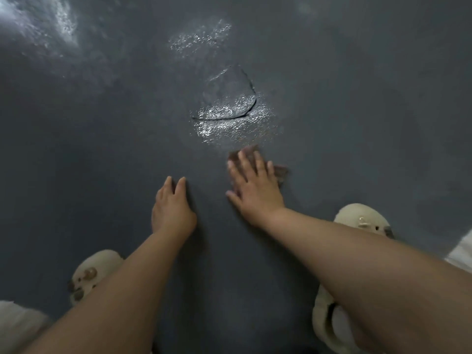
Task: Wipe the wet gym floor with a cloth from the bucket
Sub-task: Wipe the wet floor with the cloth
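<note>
My right hand (254, 186) lies flat, fingers spread, pressing a brown cloth (279, 172) onto the dark grey gym floor (102, 149). Only the cloth's edges show past my fingers. Just beyond the fingertips glistens a wet patch (224, 116) with a puddle outline. My left hand (172, 205) rests flat on the floor to the left, fingers straight, holding nothing. No bucket is in view.
More wet sheen lies farther off at the top middle (201, 37) and top left (51, 24). My two cream clogs stand on the floor, one at lower left (89, 274) and one at right (362, 223).
</note>
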Demonstrator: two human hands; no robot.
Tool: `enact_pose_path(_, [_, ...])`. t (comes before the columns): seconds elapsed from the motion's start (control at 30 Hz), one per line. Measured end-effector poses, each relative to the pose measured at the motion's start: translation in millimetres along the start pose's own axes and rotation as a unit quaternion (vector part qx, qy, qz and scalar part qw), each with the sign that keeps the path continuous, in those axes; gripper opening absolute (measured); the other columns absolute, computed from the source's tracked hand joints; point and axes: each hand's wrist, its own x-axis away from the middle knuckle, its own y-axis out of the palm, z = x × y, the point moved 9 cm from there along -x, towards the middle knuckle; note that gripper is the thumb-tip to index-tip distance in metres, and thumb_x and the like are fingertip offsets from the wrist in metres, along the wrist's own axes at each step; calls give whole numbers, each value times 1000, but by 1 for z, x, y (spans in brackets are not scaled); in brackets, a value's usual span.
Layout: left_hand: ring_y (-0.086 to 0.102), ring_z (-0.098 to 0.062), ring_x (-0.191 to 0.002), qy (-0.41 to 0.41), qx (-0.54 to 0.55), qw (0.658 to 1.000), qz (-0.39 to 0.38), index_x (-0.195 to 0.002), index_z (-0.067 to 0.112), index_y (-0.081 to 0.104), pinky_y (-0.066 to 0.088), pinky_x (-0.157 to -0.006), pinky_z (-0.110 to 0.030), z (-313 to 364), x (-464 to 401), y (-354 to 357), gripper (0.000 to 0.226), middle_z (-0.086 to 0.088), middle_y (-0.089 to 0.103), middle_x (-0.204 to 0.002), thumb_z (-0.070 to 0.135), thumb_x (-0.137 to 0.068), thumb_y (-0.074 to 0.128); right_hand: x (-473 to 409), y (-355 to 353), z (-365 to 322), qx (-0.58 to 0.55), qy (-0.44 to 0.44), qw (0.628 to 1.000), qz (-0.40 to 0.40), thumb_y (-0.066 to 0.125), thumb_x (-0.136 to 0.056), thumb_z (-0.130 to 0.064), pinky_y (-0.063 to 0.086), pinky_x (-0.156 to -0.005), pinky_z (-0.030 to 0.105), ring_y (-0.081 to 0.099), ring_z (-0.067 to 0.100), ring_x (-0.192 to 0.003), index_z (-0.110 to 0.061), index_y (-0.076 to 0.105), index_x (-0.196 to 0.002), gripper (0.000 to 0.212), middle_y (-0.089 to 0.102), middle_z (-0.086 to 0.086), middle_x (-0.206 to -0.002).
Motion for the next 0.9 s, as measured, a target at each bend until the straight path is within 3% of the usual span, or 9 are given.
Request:
enact_pose_path(0.07, [11,-27,-143,-11,10,1000,-1,-149,20,18,22,-112,-38,-6,9,7,70,-7,6,-158,10,-87,50,25,27,-49,22,-139,990,-16,45,-92,-51,4,-115,56,-1,35,-145,-26,20,-150,68,6,5,-159])
enact_pose_path(0.13, [10,-25,-143,-19,17,1000,1,-150,20,17,20,-113,-38,-10,17,12,71,-6,5,-158,12,-89,53,55,49,-79,59,-242,969,0,55,-85,-51,21,-110,55,25,36,-141,-24,42,-142,64,31,7,-153])
enact_pose_path(0.27, [8,-26,-144,-16,11,999,39,-150,19,16,18,-114,-38,-19,35,17,67,-8,4,-158,17,-93,50,62,48,-73,70,-316,946,38,37,-87,-45,39,-103,44,47,29,-129,-27,57,-130,51,49,4,-141])
enact_pose_path(0.37, [4,-28,-145,-27,8,998,49,-150,19,15,15,-115,-40,-29,46,23,69,-10,0,-158,33,-93,52,35,21,-35,47,-223,971,72,34,-88,-40,42,-98,48,52,32,-124,-21,60,-127,51,52,9,-138])
enact_pose_path(0.5, [-11,-32,-144,-52,-8,997,-60,-150,27,-10,7,-117,-42,-42,57,50,123,-14,-20,-155,66,-65,70,2,-12,46,8,15,997,77,30,-100,-40,4,-117,42,5,25,-146,-24,20,-150,54,4,3,-160])
enact_pose_path(0.57, [-13,-35,-144,-40,-36,994,-100,-148,27,-19,7,-117,-43,-43,61,61,136,-16,-25,-153,62,-58,78,-6,-25,68,11,110,989,95,29,-100,-41,-2,-116,44,-1,24,-147,-29,12,-151,55,-4,-1,-160])
enact_pose_path(0.7, [-13,-38,-143,-22,-51,995,-82,-147,24,-19,11,-116,-42,-42,59,63,136,-18,-24,-153,46,-62,84,-31,-30,64,-57,256,960,98,28,-101,-42,-1,-112,57,-6,28,-146,-30,10,-151,55,-5,-1,-160])
enact_pose_path(0.77, [-12,-39,-143,-17,-45,996,-76,-148,24,-18,11,-116,-42,-41,57,66,135,-19,-23,-153,44,-61,85,-45,-32,49,-73,267,956,96,30,-100,-41,-2,-111,60,-9,30,-145,-30,8,-151,56,-6,0,-160])
enact_pose_path(0.9, [-10,-41,-142,-11,-36,997,-74,-148,22,-16,11,-116,-44,-40,54,67,135,-21,-23,-153,41,-61,86,-78,-29,-1,-29,152,985,75,28,-101,-40,-5,-112,58,-11,34,-144,-31,7,-151,56,-9,1,-159])
